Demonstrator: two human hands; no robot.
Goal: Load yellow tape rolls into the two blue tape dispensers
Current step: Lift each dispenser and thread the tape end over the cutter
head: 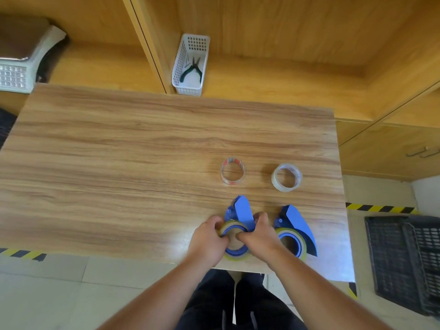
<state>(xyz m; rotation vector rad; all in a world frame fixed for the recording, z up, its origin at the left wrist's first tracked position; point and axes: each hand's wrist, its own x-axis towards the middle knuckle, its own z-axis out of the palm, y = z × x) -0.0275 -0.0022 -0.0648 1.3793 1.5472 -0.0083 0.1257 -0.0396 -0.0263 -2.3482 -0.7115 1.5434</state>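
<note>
Two blue tape dispensers lie near the table's front edge. The left dispenser [241,210] has a yellow tape roll [232,226] on its hub. My left hand [209,239] grips that roll from the left, and my right hand [258,232] grips the roll and dispenser from the right, fingers reaching into the core. The right dispenser [297,220] lies untouched with a yellow tape roll [294,241] seated around its blue hub.
Two clear, nearly used-up tape rolls lie on the wooden table [119,163]: one [232,171] behind the left dispenser, one [287,177] behind the right. A white basket [190,65] with pliers stands past the far edge. A black crate [404,258] sits on the floor at right.
</note>
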